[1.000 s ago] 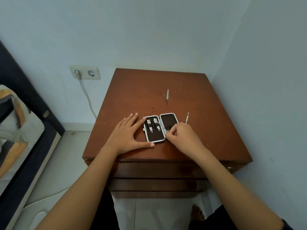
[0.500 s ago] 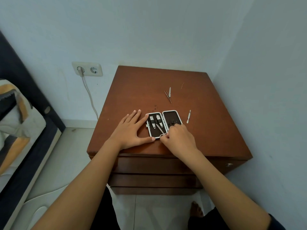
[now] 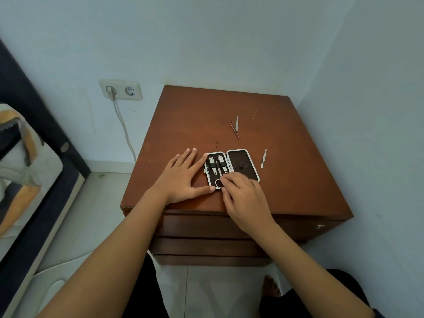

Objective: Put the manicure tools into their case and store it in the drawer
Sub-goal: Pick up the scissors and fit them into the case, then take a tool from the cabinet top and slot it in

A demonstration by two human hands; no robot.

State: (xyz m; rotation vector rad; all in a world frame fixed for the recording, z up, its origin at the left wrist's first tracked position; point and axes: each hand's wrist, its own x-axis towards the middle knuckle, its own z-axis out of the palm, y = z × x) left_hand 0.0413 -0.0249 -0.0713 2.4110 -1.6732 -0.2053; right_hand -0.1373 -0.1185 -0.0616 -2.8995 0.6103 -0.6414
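Observation:
A small white-rimmed manicure case (image 3: pixel 243 166) lies open on the brown wooden nightstand (image 3: pixel 206 115). Two clippers (image 3: pixel 211 167) sit under the strap in its left half. Between them lies a pair of small scissors (image 3: pixel 218 177), and the fingertips of my right hand (image 3: pixel 245 198) pinch its ring end. My left hand (image 3: pixel 181 177) lies flat with fingers spread, index finger and thumb against the case's left edge. A loose silver tool (image 3: pixel 263 158) lies right of the case. Two thin tools (image 3: pixel 236 125) lie crossed farther back.
The nightstand's drawer fronts (image 3: pixel 197 228) below the top are closed, with a small knob (image 3: pixel 319 226) at the right. A wall socket with a plugged cable (image 3: pixel 119 89) is on the left wall. A bed (image 3: pixel 27 161) stands at the far left. Walls close in behind and right.
My right hand has moved from the case's right half to its left half, bringing the scissors in between the two clippers. My left hand has stayed against the case.

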